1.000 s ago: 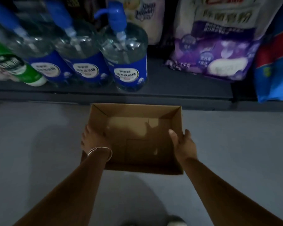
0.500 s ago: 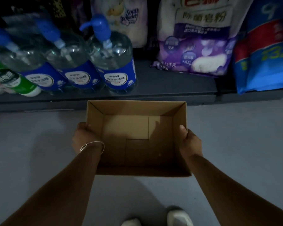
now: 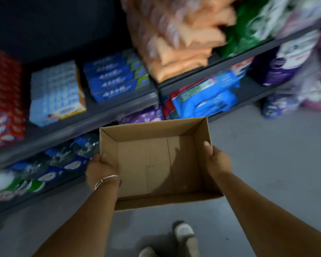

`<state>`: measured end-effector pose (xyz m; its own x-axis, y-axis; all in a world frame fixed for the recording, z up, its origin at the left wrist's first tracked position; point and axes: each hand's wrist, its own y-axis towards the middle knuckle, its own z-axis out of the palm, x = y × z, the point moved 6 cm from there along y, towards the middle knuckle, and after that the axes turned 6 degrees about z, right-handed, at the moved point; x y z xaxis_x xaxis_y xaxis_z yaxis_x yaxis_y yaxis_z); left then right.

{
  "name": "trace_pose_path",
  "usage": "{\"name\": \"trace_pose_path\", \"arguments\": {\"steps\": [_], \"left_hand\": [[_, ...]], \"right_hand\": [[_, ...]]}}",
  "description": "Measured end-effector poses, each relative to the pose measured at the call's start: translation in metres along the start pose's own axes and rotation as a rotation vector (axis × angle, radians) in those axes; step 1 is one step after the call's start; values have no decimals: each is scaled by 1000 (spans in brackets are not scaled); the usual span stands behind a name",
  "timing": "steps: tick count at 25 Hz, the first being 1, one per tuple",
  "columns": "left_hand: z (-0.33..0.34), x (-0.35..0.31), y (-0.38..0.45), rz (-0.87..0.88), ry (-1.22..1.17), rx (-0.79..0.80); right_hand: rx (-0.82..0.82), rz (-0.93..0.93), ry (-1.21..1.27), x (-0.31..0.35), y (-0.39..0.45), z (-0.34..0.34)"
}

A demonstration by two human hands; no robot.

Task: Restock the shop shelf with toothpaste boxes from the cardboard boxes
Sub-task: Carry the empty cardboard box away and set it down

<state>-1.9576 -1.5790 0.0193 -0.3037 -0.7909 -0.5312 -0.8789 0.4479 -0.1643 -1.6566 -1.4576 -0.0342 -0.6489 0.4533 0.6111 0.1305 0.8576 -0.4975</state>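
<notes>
Both hands held one cardboard box (image 3: 156, 164) above the floor (image 3: 267, 164), in front of the shop shelf (image 3: 119, 106). The left hand (image 3: 102, 169) gripped the box's left wall, its thumb hooked over the rim and its fingers (image 3: 89, 175) wrapped round the outside. The right hand (image 3: 216, 162) clasped the right wall the same way, thumb inside, the other fingers hidden behind the cardboard. A thin bangle (image 3: 106, 180) sat on the left wrist.

Between the two grips the box lay open and bare: only its folded bottom flaps showed, no toothpaste inside. Beyond the fingers and up to the left, the toothpaste boxes stood on the shelf in three blocks: a red stack (image 3: 4, 101) at the far left, a pale blue stack (image 3: 56, 93) beside it, and dark blue boxes (image 3: 117, 78) nearest the shelf divider. Further off to the right were orange packs (image 3: 182, 43) and blue bags (image 3: 204, 97); below the left fingers, bottles (image 3: 63, 160) lined the bottom shelf. Much of the shelving was blurred.

Judged from this, the carton's load appeared already shelved, so this box's share of the restocking looked finished. What likely remained was putting the empty carton aside and fetching any further full box; none was visible, so how much was left could not be told.
</notes>
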Motion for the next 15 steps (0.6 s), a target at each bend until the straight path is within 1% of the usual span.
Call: {"name": "trace_pose_path", "arguments": {"steps": [2, 4, 7, 10, 15], "left_hand": [[-12, -57, -28, 89, 26, 45], [-12, -124, -62, 185, 33, 65], [0, -227, -121, 258, 36, 107], [26, -324, -187, 347, -9, 145], [98, -488, -294, 493, -46, 227]], "right_hand": [[-46, 35, 38, 5, -6, -61], [-90, 64, 97, 3, -4, -136], [-139, 123, 163, -15, 7, -250], [-192, 147, 201, -40, 29, -360], [-315, 177, 229, -84, 82, -548]]}}
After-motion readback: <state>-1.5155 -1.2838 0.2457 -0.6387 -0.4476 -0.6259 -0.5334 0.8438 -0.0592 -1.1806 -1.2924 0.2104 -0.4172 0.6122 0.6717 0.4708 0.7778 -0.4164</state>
